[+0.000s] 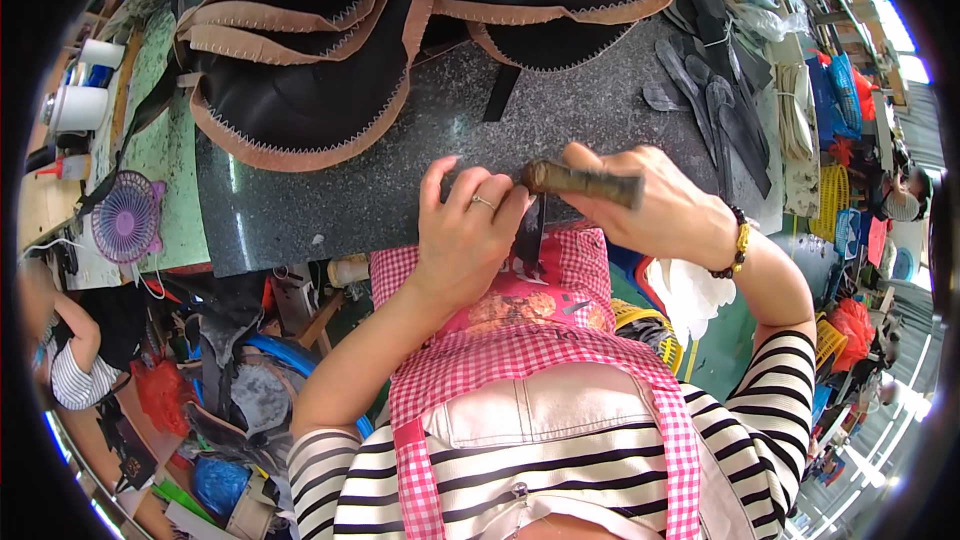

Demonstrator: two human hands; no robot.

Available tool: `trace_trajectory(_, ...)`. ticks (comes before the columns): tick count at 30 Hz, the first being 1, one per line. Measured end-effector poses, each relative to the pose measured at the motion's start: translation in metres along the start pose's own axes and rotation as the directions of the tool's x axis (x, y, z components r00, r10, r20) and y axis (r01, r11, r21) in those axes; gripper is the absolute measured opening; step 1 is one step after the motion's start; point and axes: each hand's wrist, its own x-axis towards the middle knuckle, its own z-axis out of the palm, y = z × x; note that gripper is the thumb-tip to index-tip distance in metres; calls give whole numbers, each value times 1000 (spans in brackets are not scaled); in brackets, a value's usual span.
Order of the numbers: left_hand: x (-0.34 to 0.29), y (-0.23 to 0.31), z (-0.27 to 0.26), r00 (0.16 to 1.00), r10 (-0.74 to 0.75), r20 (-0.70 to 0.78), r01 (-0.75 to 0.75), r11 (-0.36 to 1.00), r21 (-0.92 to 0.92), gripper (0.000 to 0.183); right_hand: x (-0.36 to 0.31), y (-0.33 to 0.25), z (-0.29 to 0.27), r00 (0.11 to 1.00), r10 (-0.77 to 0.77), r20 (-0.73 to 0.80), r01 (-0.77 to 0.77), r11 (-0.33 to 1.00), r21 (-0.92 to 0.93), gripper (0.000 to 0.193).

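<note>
Over the near edge of the stone slab, my right hand (pixel 655 210) is closed round a short, worn brown tool with a rod-like handle (pixel 595 183). The tool lies crosswise, its rounded end touching or very close to my left fingertips. My left hand (pixel 465 230), with a ring on one finger, has its thumb and forefinger pressed together at a narrow dark leather strip (pixel 532 235). This strip hangs down in front of the pink checked apron (pixel 500 360). The tool's working end and the strip's upper end are hidden by my fingers.
Large black leather pieces (pixel 300 90) with brown stitched borders are heaped at the back left of the dark slab (pixel 330 210). Several dark leather strips (pixel 710 90) lie at the right. A purple fan (pixel 127 217) stands left. Another person (pixel 75 350) sits at the far left.
</note>
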Motion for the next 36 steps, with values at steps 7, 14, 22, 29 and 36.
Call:
trace_trajectory(7,-14,11,10,989,-104,-101,99,994,-53,26,-2,-4,8,998,22,-57,-22,1000,-5,19)
trace_trajectory(14,-10,28,3,991,-133,7,133,989,61,24,-1,-1,1,980,-82,-179,96,993,69,18)
trace_trajectory(22,-1,18,8,967,-253,-36,244,955,-168,12,-7,-7,5,995,-27,-101,31,999,39,23)
trace_trajectory(29,59,-13,30,994,96,57,-84,978,-192,13,-17,31,-1,967,92,-239,-98,995,-16,15)
trace_trajectory(36,49,-15,15,994,47,99,-26,979,-204,27,-37,28,13,943,218,-250,-199,975,100,17)
